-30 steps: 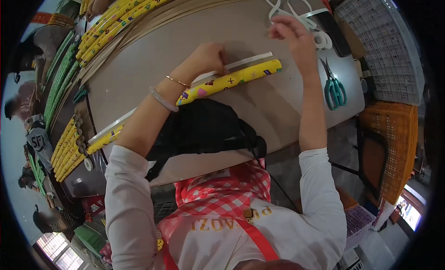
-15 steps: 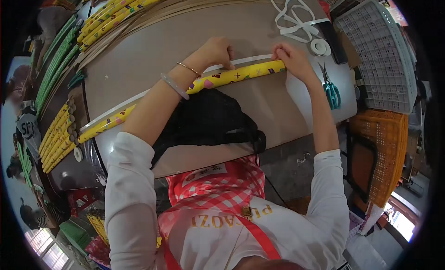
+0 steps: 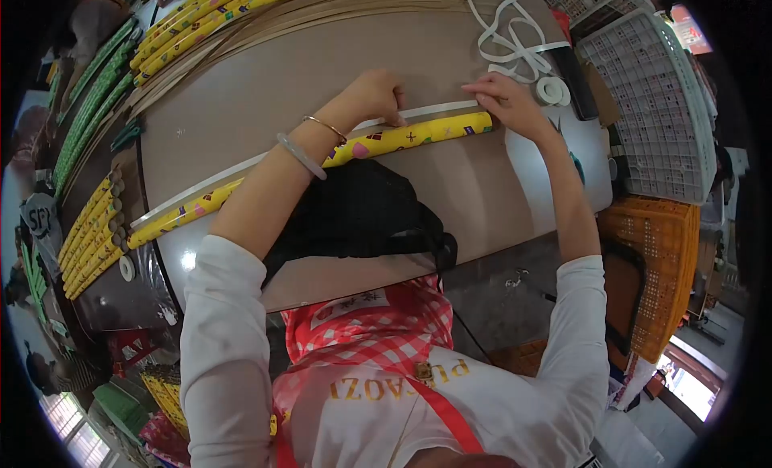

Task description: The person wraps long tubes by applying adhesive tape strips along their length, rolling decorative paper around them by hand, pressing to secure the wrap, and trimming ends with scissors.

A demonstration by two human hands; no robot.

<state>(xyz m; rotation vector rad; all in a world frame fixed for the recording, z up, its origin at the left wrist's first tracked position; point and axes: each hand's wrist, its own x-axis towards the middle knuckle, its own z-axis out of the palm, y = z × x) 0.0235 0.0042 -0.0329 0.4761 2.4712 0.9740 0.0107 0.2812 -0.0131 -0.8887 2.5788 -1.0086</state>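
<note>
A long yellow patterned roll (image 3: 418,135) lies across the grey table (image 3: 322,74), with a thin white strip (image 3: 434,110) running along its far side. My left hand (image 3: 376,94) presses down on the strip and roll near the middle. My right hand (image 3: 503,100) pinches the strip's right end just above the end of the roll. A black bag (image 3: 354,219) sits on the table's near edge, under my left forearm.
Loose white tape (image 3: 507,34) and a small tape reel (image 3: 553,90) lie at the far right. Green scissors (image 3: 579,166) peek out behind my right forearm. More yellow rolls (image 3: 209,22) lie stacked at the far left. White (image 3: 667,98) and orange (image 3: 667,259) crates stand right.
My right hand came down from the tape pile to the roll's right end and now pinches the strip there. My left hand has stayed on the roll.
</note>
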